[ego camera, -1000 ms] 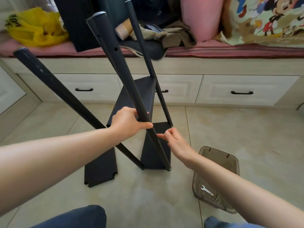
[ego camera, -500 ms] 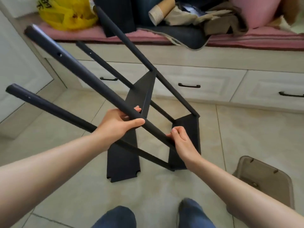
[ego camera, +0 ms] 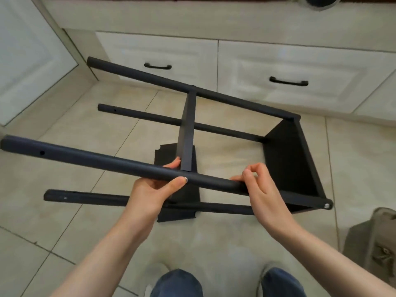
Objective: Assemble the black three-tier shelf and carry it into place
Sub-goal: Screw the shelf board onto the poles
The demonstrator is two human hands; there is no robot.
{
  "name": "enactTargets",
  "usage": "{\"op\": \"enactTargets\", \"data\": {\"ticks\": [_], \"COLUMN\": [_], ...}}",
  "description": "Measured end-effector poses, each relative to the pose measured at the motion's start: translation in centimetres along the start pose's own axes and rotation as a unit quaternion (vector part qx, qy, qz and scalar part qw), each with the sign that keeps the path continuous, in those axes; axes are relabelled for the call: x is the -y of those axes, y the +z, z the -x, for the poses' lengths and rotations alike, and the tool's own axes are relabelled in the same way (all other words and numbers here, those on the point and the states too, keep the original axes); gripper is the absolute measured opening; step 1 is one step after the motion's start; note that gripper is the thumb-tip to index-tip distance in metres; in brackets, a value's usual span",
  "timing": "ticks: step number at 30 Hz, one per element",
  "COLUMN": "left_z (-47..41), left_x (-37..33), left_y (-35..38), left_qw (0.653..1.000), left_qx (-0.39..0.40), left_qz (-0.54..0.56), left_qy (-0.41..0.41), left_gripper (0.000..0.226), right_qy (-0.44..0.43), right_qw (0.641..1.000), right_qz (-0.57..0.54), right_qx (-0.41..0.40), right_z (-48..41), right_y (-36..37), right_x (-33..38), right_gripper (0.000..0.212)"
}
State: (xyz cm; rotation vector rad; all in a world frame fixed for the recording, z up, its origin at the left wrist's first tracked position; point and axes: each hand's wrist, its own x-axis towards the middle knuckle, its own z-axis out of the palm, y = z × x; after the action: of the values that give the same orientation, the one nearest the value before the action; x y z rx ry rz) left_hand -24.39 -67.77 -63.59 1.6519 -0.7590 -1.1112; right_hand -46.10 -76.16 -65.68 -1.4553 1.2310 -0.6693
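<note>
Shelf pole (ego camera: pixel 96 161) spans left grip (ego camera: pixel 154 190), right grip (ego camera: pixel 262 189).

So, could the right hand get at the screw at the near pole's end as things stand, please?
Probably yes: the right hand holds that pole, and the screw sits uncovered just beyond it.

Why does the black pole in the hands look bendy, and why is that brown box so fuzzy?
Head view: the wide-angle lens bows the nearest pole and the drawer fronts; head view again, the brown box sits at the frame's edge, smeared soft; the light is soft, without glare.
</note>
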Motion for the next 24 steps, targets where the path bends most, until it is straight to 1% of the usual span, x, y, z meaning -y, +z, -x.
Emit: {"op": "enactTargets", "data": {"ticks": [6, 13, 16, 19, 21, 24], "left_z": [0.6, 1.4, 1.6, 1.8, 1.8, 2.1], "left_x": [4.7, 7.8, 8.4, 8.4, 8.3, 8.4], "left_y": [-1.0, -0.9, -1.0, -0.9, -0.7, -0.5], "left_qw": [0.997, 0.992, 0.989, 0.985, 0.986, 0.986], "left_qx": [-0.021, -0.047, -0.062, -0.069, -0.069, -0.085], "left_qz": [0.067, 0.102, 0.113, 0.138, 0.133, 0.123], "left_qy": [-0.028, -0.061, -0.078, -0.076, -0.072, -0.077], "left_gripper": [0.06, 0.046, 0.043, 0.043, 0.041, 0.032], "right_qy": [0.008, 0.009, -0.002, -0.012, -0.016, -0.021], "right_qw": [0.999, 0.996, 0.995, 0.994, 0.994, 0.994], "right_qz": [0.04, 0.087, 0.104, 0.108, 0.106, 0.109], "right_qx": [0.018, 0.018, 0.011, 0.0, 0.001, 0.007], "right_z": [0.5, 1.1, 1.1, 1.0, 0.9, 0.8], "right_y": [1.6, 2.6, 3.2, 3.5, 3.3, 3.3], "right_x": [-0.7, -1.6, -2.0, -2.5, -2.9, -3.1], "right_gripper": [0.018, 0.02, 0.021, 0.017, 0.014, 0.013]}}
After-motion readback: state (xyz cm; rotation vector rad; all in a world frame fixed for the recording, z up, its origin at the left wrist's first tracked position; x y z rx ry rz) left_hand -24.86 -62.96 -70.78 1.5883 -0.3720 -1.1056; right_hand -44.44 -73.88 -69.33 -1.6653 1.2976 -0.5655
